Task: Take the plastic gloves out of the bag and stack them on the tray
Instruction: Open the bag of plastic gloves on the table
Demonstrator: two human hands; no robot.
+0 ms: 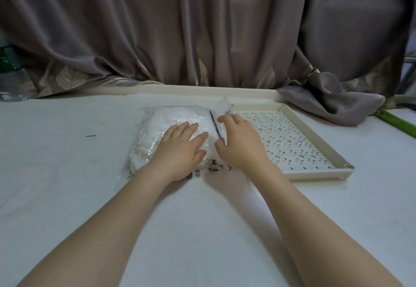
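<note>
Head view: I pin the glove bag and work at its mouth.

My left hand point(180, 146) lies flat, fingers straight, on the clear bag point(155, 133) of plastic gloves point(171, 115) to hold it in place; my right hand point(238, 142) pinches the bag's open end by the dark seal strip point(215, 127). The perforated tray point(315, 129) sits just right of the bag on the white table point(67, 174), bare and close, I judge, for a short carry.
</note>
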